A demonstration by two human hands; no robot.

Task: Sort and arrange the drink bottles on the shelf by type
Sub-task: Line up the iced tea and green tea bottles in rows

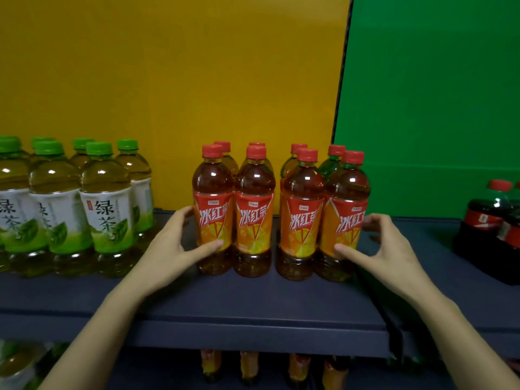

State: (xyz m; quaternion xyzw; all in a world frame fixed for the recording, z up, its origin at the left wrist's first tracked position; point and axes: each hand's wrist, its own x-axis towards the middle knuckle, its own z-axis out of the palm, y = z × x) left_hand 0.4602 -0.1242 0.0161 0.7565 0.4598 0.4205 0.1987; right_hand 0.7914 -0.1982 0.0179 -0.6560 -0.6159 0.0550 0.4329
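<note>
The red tea bottles (280, 209) stand in 2 rows mid-shelf (253, 302). The left hand (180, 243) cups the leftmost near bottle, grip loose; the right hand (377, 246) touches the rightmost, grip spread. Green tea bottles (70, 198) crowd the left; cola bottles (489, 220) sit far right.
</note>
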